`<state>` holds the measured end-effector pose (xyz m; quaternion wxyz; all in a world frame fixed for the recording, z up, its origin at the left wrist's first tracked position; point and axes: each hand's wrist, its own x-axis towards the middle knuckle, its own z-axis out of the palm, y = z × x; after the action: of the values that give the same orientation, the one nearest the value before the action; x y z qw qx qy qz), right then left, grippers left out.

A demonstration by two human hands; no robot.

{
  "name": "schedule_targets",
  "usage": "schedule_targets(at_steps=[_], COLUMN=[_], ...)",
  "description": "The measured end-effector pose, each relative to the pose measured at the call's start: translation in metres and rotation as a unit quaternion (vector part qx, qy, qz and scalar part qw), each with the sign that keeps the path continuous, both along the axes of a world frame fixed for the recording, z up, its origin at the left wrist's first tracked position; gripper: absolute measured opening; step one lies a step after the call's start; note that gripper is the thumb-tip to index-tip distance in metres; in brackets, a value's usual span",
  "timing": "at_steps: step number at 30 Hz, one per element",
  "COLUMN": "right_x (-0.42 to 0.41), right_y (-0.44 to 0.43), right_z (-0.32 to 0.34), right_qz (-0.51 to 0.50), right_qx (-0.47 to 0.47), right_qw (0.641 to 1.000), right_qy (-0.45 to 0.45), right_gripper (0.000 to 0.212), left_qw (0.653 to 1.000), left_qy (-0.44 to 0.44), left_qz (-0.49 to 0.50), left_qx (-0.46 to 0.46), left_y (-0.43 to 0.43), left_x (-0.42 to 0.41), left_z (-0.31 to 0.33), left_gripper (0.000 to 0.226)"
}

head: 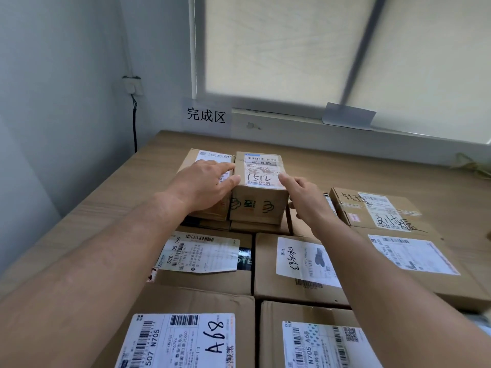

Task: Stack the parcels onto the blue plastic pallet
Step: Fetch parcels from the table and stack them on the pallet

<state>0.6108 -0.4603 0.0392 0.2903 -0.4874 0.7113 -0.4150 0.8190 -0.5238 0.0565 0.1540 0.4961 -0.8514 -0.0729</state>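
A small cardboard parcel (261, 171) with "1512" written on its label sits on top of the stacked parcels, near the far middle. My left hand (204, 184) lies with straight fingers over the neighbouring small parcel (210, 155), and its thumb touches the left edge of the 1512 parcel. My right hand (305, 197) is at that parcel's right side, with the thumb tip at the top right corner and the fingers loosely curled beside the box. Below lie larger parcels, among them one marked "A68" (186, 338). No blue pallet shows in this view.
Labelled cartons (300, 258) fill the near and right area, with one at the right (385, 208) set slightly askew. A tan wood-grain surface (106, 208) runs left and back to the wall. A paper sign (206, 115), a window sill (345, 134) and a wall socket with a cable (132, 86) stand behind.
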Motion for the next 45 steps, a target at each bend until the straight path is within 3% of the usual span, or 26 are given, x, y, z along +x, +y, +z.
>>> schedule_targets(at_steps=[2,9,14,23,32,40,45], right_x=[-0.006,-0.048,-0.094,-0.208,-0.318,-0.391,-0.426], right_y=[0.008,0.055,0.105,0.219,0.327,0.43,0.476], right_z=[0.005,0.025,0.034,0.042,0.003,-0.052,-0.078], right_qz=[-0.035,-0.077,-0.101,-0.142,-0.183,-0.236,-0.276], right_qx=[-0.035,-0.088,-0.083,-0.083,-0.085,0.002,0.047], right_qw=[0.997,0.934,0.903,0.864,0.851,0.844,0.833], right_qy=[0.054,0.337,0.408,0.476,0.485,0.481,0.477], right_gripper=[0.062,0.04,0.038,0.044,0.045,0.05,0.052], left_qw=[1.0,0.991,0.981,0.977,0.98,0.984,0.975], left_qy=[0.011,0.02,0.014,0.011,0.028,0.026,0.004], left_qz=[0.005,-0.009,-0.042,-0.09,-0.127,-0.169,-0.215], left_qx=[-0.028,-0.132,-0.188,-0.191,-0.15,-0.057,-0.048], left_y=[0.003,0.047,0.092,0.188,0.295,0.382,0.414], left_x=[-0.005,-0.061,-0.121,-0.253,-0.38,-0.467,-0.516], left_z=[0.005,0.03,0.047,0.033,-0.007,-0.076,-0.094], left_gripper=[0.056,0.052,0.051,0.054,0.057,0.061,0.06])
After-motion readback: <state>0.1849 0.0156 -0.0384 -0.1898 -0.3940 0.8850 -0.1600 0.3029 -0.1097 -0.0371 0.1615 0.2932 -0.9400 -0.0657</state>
